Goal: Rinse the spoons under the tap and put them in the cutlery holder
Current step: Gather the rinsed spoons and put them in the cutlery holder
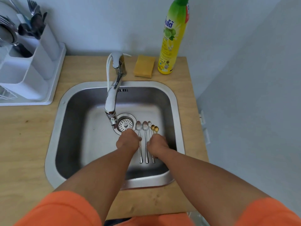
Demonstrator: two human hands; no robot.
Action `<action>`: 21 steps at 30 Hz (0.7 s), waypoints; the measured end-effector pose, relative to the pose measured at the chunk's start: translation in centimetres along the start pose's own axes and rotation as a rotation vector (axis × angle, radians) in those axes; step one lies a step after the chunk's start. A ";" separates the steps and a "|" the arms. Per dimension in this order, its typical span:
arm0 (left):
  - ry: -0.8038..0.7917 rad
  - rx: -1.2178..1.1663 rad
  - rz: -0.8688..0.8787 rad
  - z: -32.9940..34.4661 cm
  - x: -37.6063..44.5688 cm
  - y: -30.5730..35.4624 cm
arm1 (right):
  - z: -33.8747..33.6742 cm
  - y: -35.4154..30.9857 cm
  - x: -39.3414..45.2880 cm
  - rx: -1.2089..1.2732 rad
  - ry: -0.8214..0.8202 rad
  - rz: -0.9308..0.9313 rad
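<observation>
Five spoons lie side by side on the floor of the steel sink (172, 101), just right of the drain strainer (125, 124), near the centre of the frame. Their bowls point toward the top of the frame and their handles run down toward me. Two are long silver spoons, the left one (139, 128) and the one beside it (145, 128), both shiny with slim handles that end in rounded tips. Next comes a narrower silver spoon (149, 124), and then two small gold spoons (154, 128), much shorter, their bowls close together.

My left hand (128, 141) is down in the sink at the left edge of the row, fingers curled under, knuckles up, touching the handle of the leftmost silver spoon; I cannot tell whether it really grips it. My right hand (157, 145) is likewise curled over the handles of the narrow spoon and the gold ones, hiding them, and whether it has hold of any I cannot tell.

The chrome tap (113, 95) reaches over the basin, its spout ending just left of the strainer. The white cutlery holder (40, 62) stands on the counter in the upper left of the frame, with dark cutlery already standing in it.
</observation>
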State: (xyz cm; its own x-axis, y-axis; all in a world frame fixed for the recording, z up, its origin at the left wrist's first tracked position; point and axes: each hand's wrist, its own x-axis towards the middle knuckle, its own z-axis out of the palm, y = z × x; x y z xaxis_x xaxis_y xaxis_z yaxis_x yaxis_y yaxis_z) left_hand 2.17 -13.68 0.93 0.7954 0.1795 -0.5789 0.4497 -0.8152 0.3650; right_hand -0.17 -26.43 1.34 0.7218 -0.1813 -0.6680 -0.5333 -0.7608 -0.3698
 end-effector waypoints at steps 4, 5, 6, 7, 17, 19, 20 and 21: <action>0.043 -0.056 -0.024 0.1 -0.4 0.0 | 0.0 0.0 0.7 -0.025 0.023 0.000; 0.050 -0.040 -0.024 0.2 -0.6 0.0 | 0.0 0.0 0.8 -0.035 0.030 0.000; 0.054 -0.027 -0.022 0.4 -0.9 -0.1 | 0.1 -0.1 0.9 -0.046 0.037 -0.001; 0.050 -0.029 -0.022 0.6 -1.1 -0.3 | 0.3 -0.3 1.1 -0.058 0.043 -0.004; -0.104 -0.122 -0.033 -0.9 -1.0 -4.0 | 1.5 -1.6 2.1 -0.181 0.110 -0.034; -0.100 -0.190 -0.050 -2.4 -0.9 -5.4 | 1.6 -1.7 2.2 -0.235 0.097 -0.042; -0.079 -0.230 -0.058 -3.2 -0.8 -6.1 | 1.6 -1.8 2.2 -0.259 0.088 -0.039; -0.045 -0.262 -0.065 -4.2 -0.8 -6.7 | 1.6 -1.9 2.1 -0.276 0.077 -0.036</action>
State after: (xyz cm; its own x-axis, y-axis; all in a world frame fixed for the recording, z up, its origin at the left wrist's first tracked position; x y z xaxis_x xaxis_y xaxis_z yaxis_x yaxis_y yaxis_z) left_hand 0.19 -6.06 1.98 0.7455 0.1972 -0.6366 0.5933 -0.6315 0.4992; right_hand 1.63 -24.36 -0.42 0.7751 -0.1900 -0.6026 -0.3741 -0.9066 -0.1954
